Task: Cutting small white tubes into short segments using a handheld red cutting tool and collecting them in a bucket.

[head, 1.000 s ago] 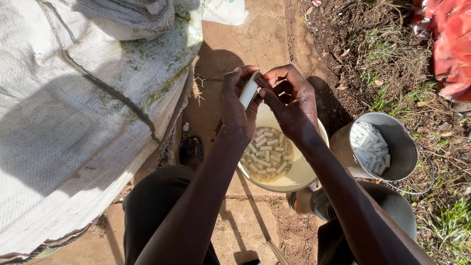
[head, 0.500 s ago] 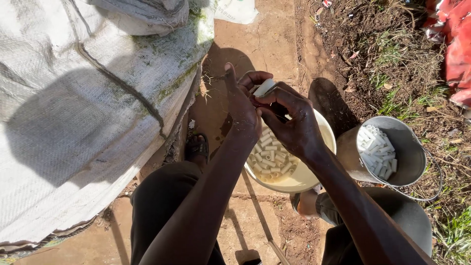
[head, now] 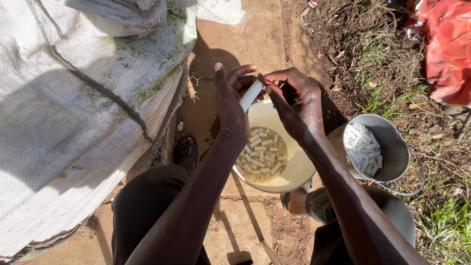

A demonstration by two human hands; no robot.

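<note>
The left hand (head: 230,100) is closed around the lower end of a short white tube-shaped stick (head: 250,95), thumb raised and fingers curled behind it, while the right hand (head: 297,105) pinches the stick's upper end between fingertips and thumb. The stick is tilted, lower end to the left, and is held just above the far rim of a round cream plastic bowl.

Going from the left: a big white woven sack sheet (head: 73,122), streaked with green moss and crossed by a dark seam, covers the left side of the scene and lies partly in shadow. Beside its edge a foot in a dark sandal (head: 185,149) rests on the reddish-brown hard earth floor (head: 255,34). In the middle, under both hands, the cream bowl (head: 294,169) holds a heap of short white cut pieces (head: 260,154), gathered at its left side. The person's dark-clad knees frame the near edge of the view.

Right of the bowl, just beside it, stands a round grey metal bucket (head: 395,152) with a thin wire handle; inside lie more white cylindrical pieces (head: 362,145), stacked against its left wall. It sits on loose dark soil with dry twigs and tufts of grass. At the far right corner lies a crumpled red plastic sheet (head: 449,49).
</note>
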